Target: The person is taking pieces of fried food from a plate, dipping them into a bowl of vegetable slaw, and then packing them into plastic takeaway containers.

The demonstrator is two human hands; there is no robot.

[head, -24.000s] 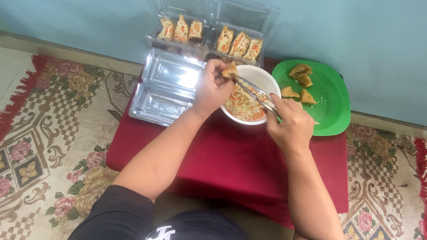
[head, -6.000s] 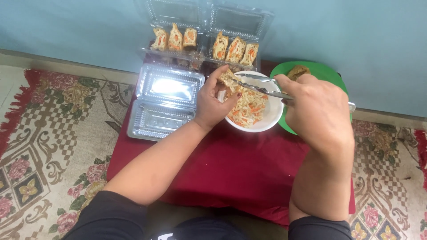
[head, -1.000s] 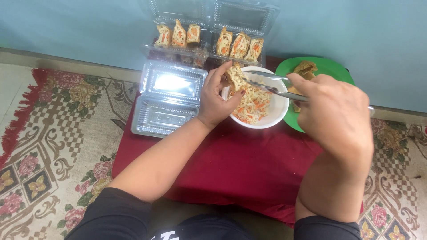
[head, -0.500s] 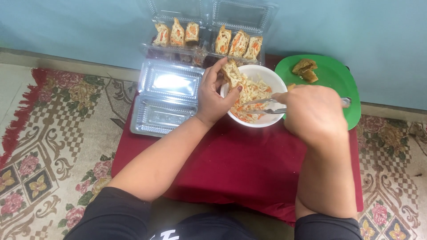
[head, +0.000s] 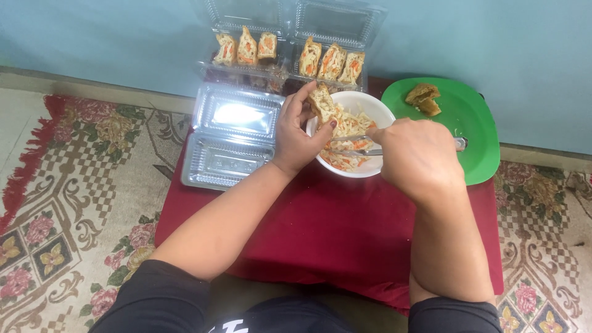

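Left hand (head: 295, 139): grip pinching one fried tofu piece (head: 322, 102), split open, held above the left rim of the white bowl (head: 370, 106). Right hand (head: 421, 154): grip pressed together around the handle of one metal utensil (head: 354, 144); working end lying in the bowl, handle end projecting past the hand over the green plate (head: 481, 148). Cannot tell whether spoon or fork.

One white bowl, near the middle of the bench's far edge, holding shredded filling (head: 351, 126) in pale and orange strands. Touching or nearly touching the green plate on its right.

One green plate, at the far right corner of the bench, carrying two browned tofu pieces (head: 423, 98) lying against each other near its far rim.

Two open clear plastic boxes (head: 290, 61) along the far edge, lids raised against the blue wall (head: 530, 61). Left box: three filled pieces (head: 247, 47) standing in a row. Right box: three filled pieces (head: 330, 61), likewise in a row. Six in total.

One further clear plastic box (head: 231, 135), lying open and flat at the far left corner of the bench, both halves bare.

Bench covered by one red cloth (head: 345, 228), standing on a patterned floral rug (head: 68, 203).
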